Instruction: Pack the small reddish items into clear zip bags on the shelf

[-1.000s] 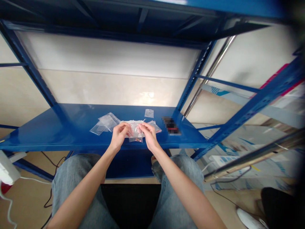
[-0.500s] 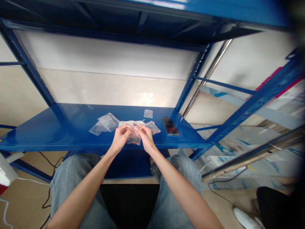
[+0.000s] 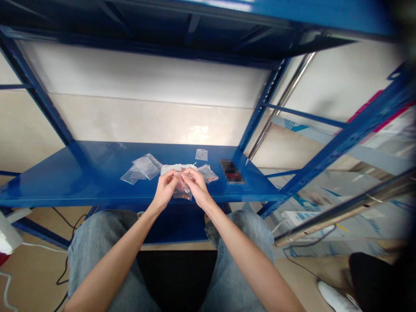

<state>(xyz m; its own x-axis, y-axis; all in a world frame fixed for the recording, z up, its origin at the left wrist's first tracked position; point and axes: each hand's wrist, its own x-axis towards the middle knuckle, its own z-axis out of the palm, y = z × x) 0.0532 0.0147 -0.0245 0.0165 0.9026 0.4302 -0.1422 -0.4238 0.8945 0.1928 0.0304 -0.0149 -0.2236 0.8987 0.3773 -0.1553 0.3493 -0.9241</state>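
Note:
Over the front part of the blue shelf, my left hand (image 3: 167,184) and my right hand (image 3: 196,184) pinch the upper edge of a clear plastic bag (image 3: 183,194) between them. Small reddish and orange bits show in its lower part; their kind is too small to make out. Behind the hands lies a white piece of paper or packaging (image 3: 167,167), partly covered by them. Just right of my right hand rests another clear bag (image 3: 208,173) with small reddish pieces in it. Several flat clear zip bags (image 3: 147,166) lie overlapping to the left.
A small clear bag (image 3: 201,154) lies farther back on the blue shelf (image 3: 94,173). At the right is a dark, pixelated flat item (image 3: 232,171). An upper shelf (image 3: 156,34) hangs overhead, with blue posts at both sides. A person's shoe (image 3: 334,297) shows at lower right.
My hands have drawn slightly closer together at the bag's top. The bag hangs a little lower, and its lower part has shifted. Other things stay where they were.

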